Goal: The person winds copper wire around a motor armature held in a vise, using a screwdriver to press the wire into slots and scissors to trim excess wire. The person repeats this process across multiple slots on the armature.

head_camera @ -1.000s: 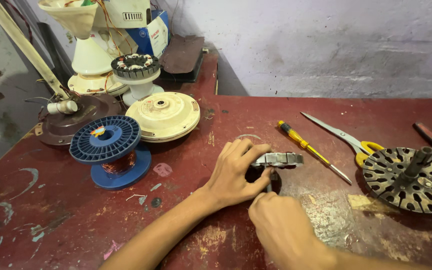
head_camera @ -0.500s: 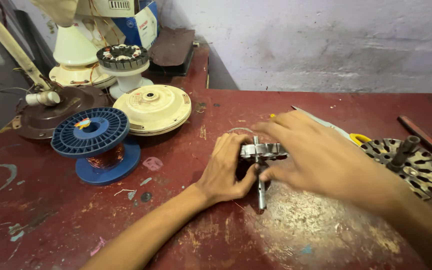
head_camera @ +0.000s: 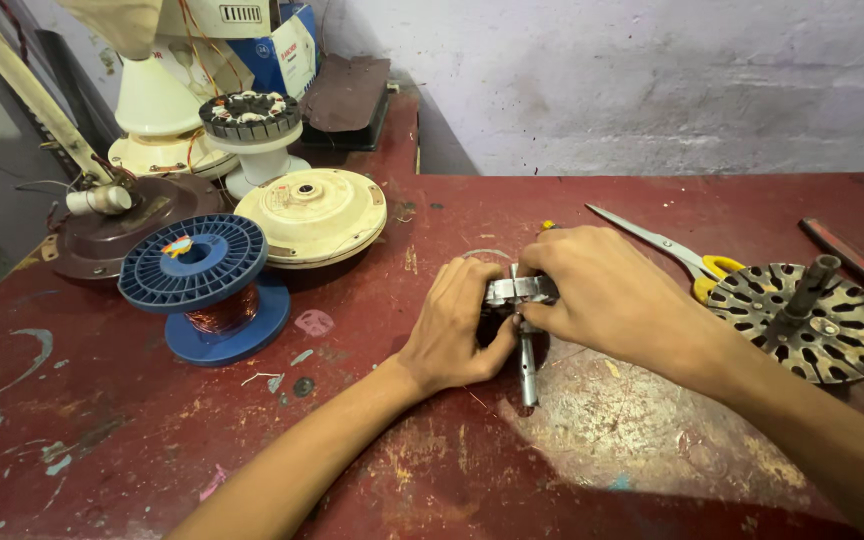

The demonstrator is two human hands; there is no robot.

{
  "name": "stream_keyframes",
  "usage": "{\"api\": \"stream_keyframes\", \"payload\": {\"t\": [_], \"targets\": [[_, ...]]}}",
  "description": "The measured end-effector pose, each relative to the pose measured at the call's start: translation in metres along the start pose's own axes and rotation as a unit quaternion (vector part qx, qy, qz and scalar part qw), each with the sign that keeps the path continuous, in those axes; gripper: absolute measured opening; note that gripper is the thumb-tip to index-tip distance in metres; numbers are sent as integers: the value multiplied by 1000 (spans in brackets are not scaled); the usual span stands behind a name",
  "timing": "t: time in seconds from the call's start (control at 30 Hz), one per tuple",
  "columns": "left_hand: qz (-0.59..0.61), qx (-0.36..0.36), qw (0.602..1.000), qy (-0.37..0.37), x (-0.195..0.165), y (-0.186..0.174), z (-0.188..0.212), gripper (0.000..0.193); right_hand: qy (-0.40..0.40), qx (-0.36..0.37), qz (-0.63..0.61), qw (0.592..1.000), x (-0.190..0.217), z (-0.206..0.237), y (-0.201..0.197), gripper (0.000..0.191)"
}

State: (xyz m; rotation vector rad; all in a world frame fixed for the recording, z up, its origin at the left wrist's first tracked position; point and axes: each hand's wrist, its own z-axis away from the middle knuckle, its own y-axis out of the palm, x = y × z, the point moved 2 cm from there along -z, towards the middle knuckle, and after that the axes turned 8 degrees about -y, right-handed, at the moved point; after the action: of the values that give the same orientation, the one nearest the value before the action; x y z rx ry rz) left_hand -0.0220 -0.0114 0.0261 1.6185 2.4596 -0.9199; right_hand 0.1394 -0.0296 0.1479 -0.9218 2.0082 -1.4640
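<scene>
Worn red desk [head_camera: 592,440], paint scraped and stained, set against a pale plastered wall [head_camera: 652,80]. Near desk centre: small metal motor part with shaft [head_camera: 524,330], shaft end pointing toward the viewer and lying on the desk surface. Left hand [head_camera: 457,325] closed around the left side of the part, thumb under it, fingers curled over the top. Right hand [head_camera: 597,290] closed over the part's right side from above, fingertips pinching the metal body; both hands touching each other at the part. Right of the hands: yellow-handled scissors [head_camera: 682,255], partly hidden behind the right hand, and just beyond, a round slotted metal rotor [head_camera: 817,320] with upright shaft. Far right edge: dark flat bar [head_camera: 857,265]. Left of the hands, well apart: blue spool of copper wire [head_camera: 202,285], cream round motor cover [head_camera: 312,215], brown round housing [head_camera: 117,225]. Behind these: wound stator [head_camera: 250,115] on a cream stand.
</scene>
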Motion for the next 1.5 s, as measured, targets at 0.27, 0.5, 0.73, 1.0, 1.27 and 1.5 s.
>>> {"api": "stream_keyframes", "payload": {"t": [0.27,0.5,0.73,1.0,1.27,1.5], "targets": [[8,-18,1000,-1,-4,-4,-3,41,-10,-43,-76,996,-27,7,18,30],[14,-26,1000,12,-8,-6,-7,40,-55,-306,-153,938,-28,41,73,30],[11,-14,1000,-3,-8,-9,-5,39,-45,-328,-181,926,-25,40,78,33],[2,-5,1000,-7,-6,-8,-6,39,-51,-259,-242,934,-31,38,67,34],[1,-13,1000,-6,-7,-9,-7,39,-31,-252,-251,934,-29,39,65,33],[0,-4,1000,-7,-8,-10,-9,39,-12,-242,-266,933,-30,37,66,32]]}}
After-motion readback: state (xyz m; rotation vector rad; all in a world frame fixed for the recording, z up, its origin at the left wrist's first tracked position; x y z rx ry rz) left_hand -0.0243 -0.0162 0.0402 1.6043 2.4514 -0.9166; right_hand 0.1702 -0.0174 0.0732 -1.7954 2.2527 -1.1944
